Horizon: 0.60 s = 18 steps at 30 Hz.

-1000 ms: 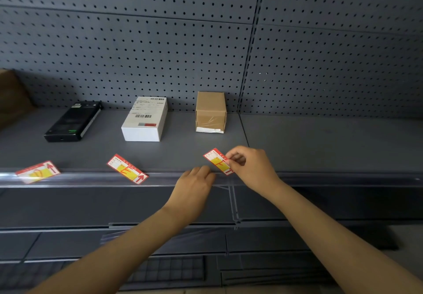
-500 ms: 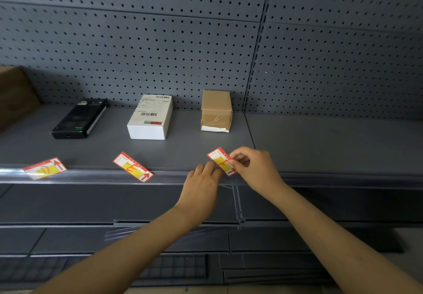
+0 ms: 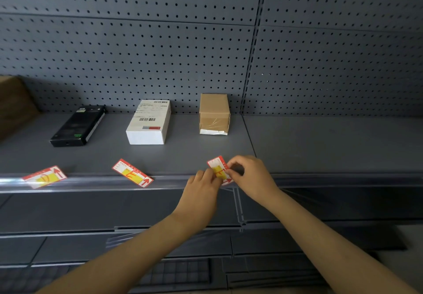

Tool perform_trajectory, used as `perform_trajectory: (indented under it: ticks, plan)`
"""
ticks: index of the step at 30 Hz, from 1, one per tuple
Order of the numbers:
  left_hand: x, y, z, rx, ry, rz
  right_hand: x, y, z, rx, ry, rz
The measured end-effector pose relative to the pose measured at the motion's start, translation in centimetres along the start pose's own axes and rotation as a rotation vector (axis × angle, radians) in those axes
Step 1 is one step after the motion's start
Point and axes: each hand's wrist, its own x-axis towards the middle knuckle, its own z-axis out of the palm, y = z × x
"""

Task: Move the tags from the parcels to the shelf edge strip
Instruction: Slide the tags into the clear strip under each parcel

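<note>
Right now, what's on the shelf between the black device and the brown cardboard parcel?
In the head view, a white box with a barcode label stands between the black device and the brown cardboard parcel.
</note>
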Motion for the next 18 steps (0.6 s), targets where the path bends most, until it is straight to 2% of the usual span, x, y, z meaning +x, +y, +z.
perform_trajectory:
  ticks: [7, 14, 18]
  plan:
    - [-1.3, -1.2, -0.2, -0.014, 0.023, 0.039, -0.3, -0.5, -0.2, -0.145, -0.003, -0.079]
    - [0.0, -2.3, -3.1, -0.099, 0.180, -0.024, -2.3, -0.1, -0.5, -0.085, 0.255, 0.020]
    - [2.2, -2.2, -4.6, -0.110, 0.262, -0.021, -3.0, -0.1, 0.0, -0.068, 0.158, 0.110]
